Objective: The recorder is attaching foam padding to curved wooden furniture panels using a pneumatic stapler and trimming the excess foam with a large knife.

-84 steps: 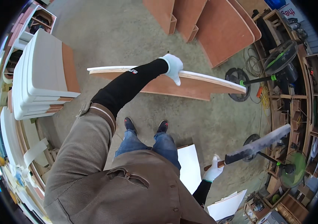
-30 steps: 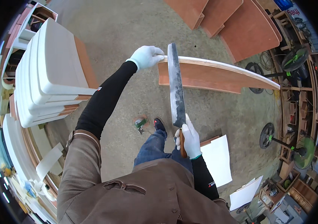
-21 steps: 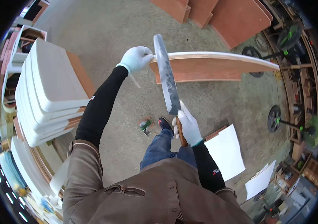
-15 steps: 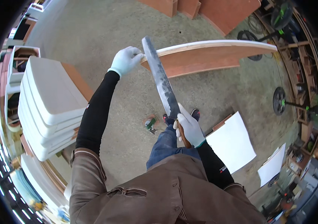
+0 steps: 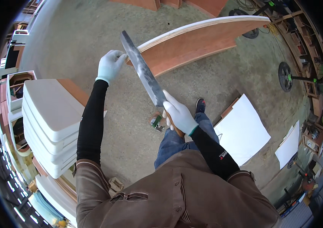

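Observation:
A long, flat grey file (image 5: pixel 143 70), smeared with white dust, slants across the near end of a curved plywood board (image 5: pixel 195 47). The board has a white upper layer and a reddish-brown face. Wrapped around the file's wooden handle is my right hand (image 5: pixel 181 116), in a white glove. My left hand (image 5: pixel 109 67), gloved too, pinches the board's left end just beside the file's blade. The file lies at or very close to the board's edge; whether it touches is hard to see.
A stack of white rounded panels (image 5: pixel 49 117) stands at my left. By my feet sits a green power tool (image 5: pixel 156 121). White sheets (image 5: pixel 243 131) lie at right, near a fan (image 5: pixel 285 77) and shelves. Reddish-brown panels (image 5: pixel 205 5) stand at the far side.
The view has shifted, and the board appears higher and more slanted. Both hands and the file sit farther left in the picture. One of my shoes has gone out of sight.

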`<move>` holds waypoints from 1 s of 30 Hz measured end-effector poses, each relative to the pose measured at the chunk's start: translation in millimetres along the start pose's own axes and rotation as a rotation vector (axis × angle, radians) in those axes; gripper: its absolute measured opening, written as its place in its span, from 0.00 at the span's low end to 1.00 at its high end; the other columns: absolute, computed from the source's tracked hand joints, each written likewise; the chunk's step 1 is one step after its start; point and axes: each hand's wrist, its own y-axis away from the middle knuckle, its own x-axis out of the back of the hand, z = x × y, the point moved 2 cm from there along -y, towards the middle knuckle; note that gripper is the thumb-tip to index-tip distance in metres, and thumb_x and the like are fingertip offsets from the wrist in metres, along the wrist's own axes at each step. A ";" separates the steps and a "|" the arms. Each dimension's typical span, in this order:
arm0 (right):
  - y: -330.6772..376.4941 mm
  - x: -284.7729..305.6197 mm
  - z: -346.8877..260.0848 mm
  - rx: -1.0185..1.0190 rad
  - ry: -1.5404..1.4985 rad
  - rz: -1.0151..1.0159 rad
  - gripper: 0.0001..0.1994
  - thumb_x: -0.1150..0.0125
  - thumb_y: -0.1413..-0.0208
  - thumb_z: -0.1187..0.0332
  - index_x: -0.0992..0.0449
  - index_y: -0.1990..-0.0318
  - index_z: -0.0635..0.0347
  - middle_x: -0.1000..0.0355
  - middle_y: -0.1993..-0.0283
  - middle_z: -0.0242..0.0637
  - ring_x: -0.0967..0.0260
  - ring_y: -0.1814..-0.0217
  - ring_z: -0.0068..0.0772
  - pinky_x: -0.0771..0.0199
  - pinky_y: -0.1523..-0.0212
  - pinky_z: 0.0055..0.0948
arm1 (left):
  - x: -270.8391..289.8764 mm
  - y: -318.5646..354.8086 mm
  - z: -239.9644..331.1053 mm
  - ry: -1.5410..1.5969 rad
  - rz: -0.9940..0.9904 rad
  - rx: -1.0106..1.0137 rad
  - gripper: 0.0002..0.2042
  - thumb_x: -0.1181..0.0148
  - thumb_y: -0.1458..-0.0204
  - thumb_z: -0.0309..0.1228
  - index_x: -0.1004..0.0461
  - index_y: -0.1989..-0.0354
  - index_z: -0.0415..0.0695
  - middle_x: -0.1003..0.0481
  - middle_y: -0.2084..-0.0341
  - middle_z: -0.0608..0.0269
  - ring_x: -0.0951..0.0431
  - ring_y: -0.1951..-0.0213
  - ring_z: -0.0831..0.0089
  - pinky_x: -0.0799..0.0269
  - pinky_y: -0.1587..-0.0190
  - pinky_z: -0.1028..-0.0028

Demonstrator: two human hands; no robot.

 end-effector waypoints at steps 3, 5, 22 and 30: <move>0.9 -0.9 3.9 -0.006 0.017 0.005 0.27 0.54 0.30 0.63 0.43 0.25 0.49 0.30 0.73 0.29 0.35 0.82 0.16 0.31 0.82 0.21 | 2.7 -1.4 -2.3 -0.042 0.028 -0.010 0.12 0.38 0.41 0.35 0.19 0.60 0.37 0.20 0.65 0.55 0.20 0.66 0.66 0.25 0.58 0.70; 13.8 6.7 10.5 -0.046 0.059 0.015 0.27 0.53 0.30 0.63 0.42 0.25 0.49 0.30 0.73 0.29 0.35 0.81 0.17 0.31 0.81 0.21 | 0.8 -4.8 -2.1 -0.078 0.021 -0.037 0.12 0.38 0.41 0.35 0.19 0.60 0.37 0.20 0.66 0.55 0.20 0.66 0.68 0.25 0.59 0.70; 13.0 -4.1 11.5 0.046 0.172 0.073 0.26 0.49 0.31 0.64 0.40 0.26 0.46 0.30 0.76 0.28 0.35 0.82 0.18 0.32 0.81 0.24 | 9.0 1.3 -10.6 -0.048 -0.008 0.024 0.12 0.37 0.41 0.36 0.19 0.59 0.38 0.20 0.68 0.56 0.22 0.68 0.70 0.27 0.61 0.70; 11.9 -14.8 5.9 0.012 0.243 0.103 0.26 0.48 0.32 0.62 0.38 0.27 0.50 0.26 0.75 0.35 0.33 0.81 0.23 0.30 0.77 0.27 | 7.6 -0.6 -13.4 -0.060 0.023 0.003 0.12 0.38 0.40 0.36 0.20 0.63 0.37 0.22 0.71 0.57 0.23 0.70 0.72 0.28 0.64 0.70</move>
